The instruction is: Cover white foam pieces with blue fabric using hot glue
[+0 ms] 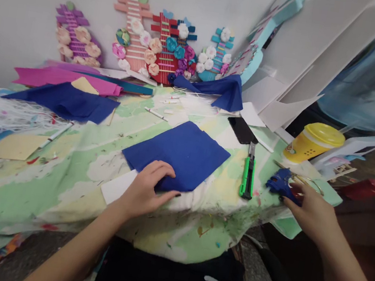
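Note:
A dark blue sheet (pixel 192 155), of paper or cloth, lies roughly as a diamond at the middle of the table. My left hand (pixel 150 184) is on its near left edge, fingers curled over the top and thumb by the near rim. Partly beneath that hand sits a small white card (pixel 118 186). At the right edge of the table, my right hand (pixel 311 210) is closed around the handle of a blue glue gun (pixel 280 183), its nozzle end pointing left. Between the sheet and the glue gun lies a green box cutter (pixel 248 176).
Behind the cutter is a black phone (pixel 242 130); a yellow lidded cup (pixel 313 142) stands at right. White string (pixel 16 116), tan card (pixel 12 146) and another blue sheet (pixel 69 100) cover the left. Flower-decorated instrument shapes (pixel 168 52) lean on the wall.

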Demonstrator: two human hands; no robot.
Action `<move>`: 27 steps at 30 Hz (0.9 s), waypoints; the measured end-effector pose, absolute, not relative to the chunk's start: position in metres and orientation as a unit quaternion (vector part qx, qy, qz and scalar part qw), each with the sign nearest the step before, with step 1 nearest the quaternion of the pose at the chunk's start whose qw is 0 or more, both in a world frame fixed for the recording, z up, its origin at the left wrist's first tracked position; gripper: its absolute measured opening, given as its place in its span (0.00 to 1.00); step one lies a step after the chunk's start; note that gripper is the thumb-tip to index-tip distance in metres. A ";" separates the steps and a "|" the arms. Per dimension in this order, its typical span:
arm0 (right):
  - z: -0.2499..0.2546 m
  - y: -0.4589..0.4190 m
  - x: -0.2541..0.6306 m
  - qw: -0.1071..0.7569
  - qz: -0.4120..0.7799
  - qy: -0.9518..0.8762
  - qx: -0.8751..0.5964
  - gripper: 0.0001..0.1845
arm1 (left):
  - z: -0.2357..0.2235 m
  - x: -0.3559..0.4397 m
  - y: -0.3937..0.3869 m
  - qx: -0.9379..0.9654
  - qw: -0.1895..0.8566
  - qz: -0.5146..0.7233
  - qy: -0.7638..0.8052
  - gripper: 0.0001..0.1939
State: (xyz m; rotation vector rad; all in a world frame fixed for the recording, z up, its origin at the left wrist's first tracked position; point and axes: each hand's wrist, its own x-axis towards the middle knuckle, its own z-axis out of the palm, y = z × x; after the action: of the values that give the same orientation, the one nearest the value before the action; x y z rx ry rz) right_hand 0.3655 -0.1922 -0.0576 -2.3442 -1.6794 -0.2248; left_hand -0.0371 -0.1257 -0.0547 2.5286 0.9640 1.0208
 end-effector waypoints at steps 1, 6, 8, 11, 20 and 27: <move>-0.056 -0.192 0.364 0.120 -0.063 -0.581 -0.802 0.14 | -0.055 -0.035 -0.126 0.880 0.103 0.331 0.324 0.14; -0.056 -0.191 0.362 0.123 -0.038 -0.595 -0.793 0.16 | -0.057 -0.021 -0.124 0.912 0.037 0.278 0.298 0.12; -0.058 -0.191 0.364 0.139 -0.040 -0.599 -0.788 0.17 | -0.058 -0.015 -0.121 0.918 0.038 0.274 0.286 0.09; -0.063 -0.193 0.366 0.157 -0.046 -0.606 -0.778 0.18 | -0.057 -0.011 -0.119 0.920 0.042 0.273 0.278 0.09; -0.065 -0.193 0.366 0.167 -0.054 -0.610 -0.773 0.20 | -0.057 -0.011 -0.120 0.918 0.065 0.267 0.284 0.08; -0.065 -0.194 0.365 0.165 -0.056 -0.612 -0.772 0.20 | -0.052 -0.008 -0.122 0.904 0.095 0.277 0.312 0.07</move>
State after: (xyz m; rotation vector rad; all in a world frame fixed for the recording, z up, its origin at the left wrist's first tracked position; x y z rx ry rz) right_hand 0.3652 -0.1937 -0.0653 -2.1983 -1.7431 -0.1591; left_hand -0.0080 -0.1221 -0.0523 2.6798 0.9254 0.8203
